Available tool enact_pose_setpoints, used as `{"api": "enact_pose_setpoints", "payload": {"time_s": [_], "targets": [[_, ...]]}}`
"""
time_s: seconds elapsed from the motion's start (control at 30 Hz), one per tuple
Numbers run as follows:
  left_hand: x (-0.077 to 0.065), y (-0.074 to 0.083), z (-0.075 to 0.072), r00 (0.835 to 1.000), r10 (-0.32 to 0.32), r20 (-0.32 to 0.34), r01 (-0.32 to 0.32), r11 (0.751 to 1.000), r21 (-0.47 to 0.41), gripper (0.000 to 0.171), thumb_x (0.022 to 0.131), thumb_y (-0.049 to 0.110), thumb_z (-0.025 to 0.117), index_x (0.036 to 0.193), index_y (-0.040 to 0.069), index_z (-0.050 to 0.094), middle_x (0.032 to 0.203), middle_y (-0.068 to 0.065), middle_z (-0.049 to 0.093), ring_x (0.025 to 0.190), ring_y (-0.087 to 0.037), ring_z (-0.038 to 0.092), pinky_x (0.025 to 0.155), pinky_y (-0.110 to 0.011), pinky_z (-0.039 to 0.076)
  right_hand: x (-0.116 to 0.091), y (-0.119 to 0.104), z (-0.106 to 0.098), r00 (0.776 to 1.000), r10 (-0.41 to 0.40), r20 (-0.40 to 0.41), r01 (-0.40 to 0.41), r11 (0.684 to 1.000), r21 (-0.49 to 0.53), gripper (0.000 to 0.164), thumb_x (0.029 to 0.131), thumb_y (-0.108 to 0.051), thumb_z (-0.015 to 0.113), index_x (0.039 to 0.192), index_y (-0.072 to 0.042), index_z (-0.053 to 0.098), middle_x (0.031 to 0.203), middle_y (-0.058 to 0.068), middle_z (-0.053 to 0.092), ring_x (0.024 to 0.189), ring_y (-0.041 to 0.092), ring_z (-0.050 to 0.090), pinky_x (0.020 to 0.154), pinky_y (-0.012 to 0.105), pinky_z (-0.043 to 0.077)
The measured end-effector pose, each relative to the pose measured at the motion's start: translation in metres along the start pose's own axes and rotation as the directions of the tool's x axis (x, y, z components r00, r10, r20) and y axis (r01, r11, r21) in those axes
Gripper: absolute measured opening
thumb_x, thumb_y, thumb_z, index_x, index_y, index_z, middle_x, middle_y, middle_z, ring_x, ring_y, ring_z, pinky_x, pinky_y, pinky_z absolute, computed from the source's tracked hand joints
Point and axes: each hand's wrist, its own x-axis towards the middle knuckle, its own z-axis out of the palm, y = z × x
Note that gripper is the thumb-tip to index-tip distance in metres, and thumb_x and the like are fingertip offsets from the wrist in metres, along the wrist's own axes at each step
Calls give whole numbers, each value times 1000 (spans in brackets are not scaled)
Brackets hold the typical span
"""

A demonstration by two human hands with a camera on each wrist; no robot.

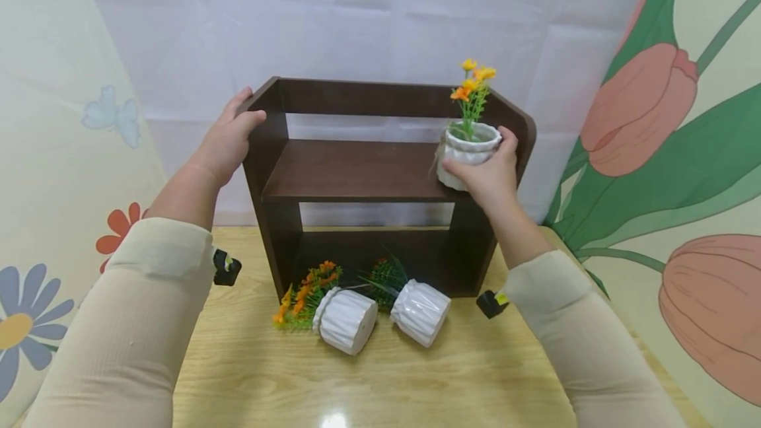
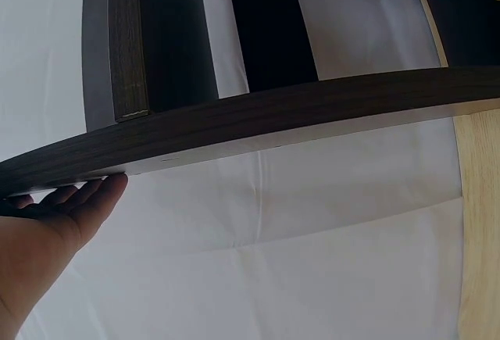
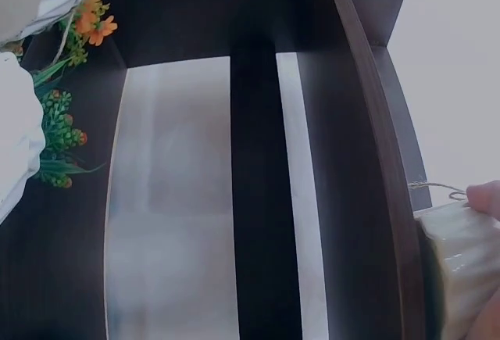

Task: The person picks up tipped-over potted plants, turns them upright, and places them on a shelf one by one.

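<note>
Flanking a wooden table [image 1: 380, 382], floral walls [image 1: 630, 203] bracket the left hand [image 1: 222, 144] gripping a shelf [image 1: 351, 167] and the right hand [image 1: 495, 174] a flowerpot [image 1: 466, 149].

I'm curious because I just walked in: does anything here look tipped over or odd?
Yes: the left white pot and right white pot lie on their sides on the table by the shelf, whereas the held pot is roughly upright. No spill shows.

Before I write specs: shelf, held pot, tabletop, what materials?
Shelf: probably wood or laminated board, satin dark brown; faint grain along its edge.
Held pot: likely glazed ceramic, possibly plastic; glossy white with highlights.
Tabletop: wood or wood-look laminate; pale grain, glossy glare spot.
</note>
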Motion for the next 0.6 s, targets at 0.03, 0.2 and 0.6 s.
{"api": "enact_pose_setpoints", "payload": {"time_s": [0.03,0.2,0.6], "targets": [[0,0,0,1000,1,1,-1,1000,-1,69,100,45,31,159,27,0,167,-9,2,151,-32,9,121,-55,9,1,0,1,1000,-1,-6,1,1000,-4,109,67,-27,88,150,-16,19,151,13,37,135,24,41,114,37,33],[0,0,-1,1000,2,1,-2,1000,0,70,100,45,32,159,27,0,167,-8,1,151,-31,7,121,-55,8,5,2,5,1000,-8,-25,8,1000,-2,108,66,-25,88,150,-13,20,149,15,39,135,25,41,114,37,34],[-1,0,0,1000,2,1,-2,1000,10,69,100,45,31,159,27,0,166,-10,2,151,-33,10,121,-56,9,7,5,10,1000,19,-13,-19,999,-26,109,68,-27,88,150,-13,18,150,17,37,136,26,40,114,37,33]]}}
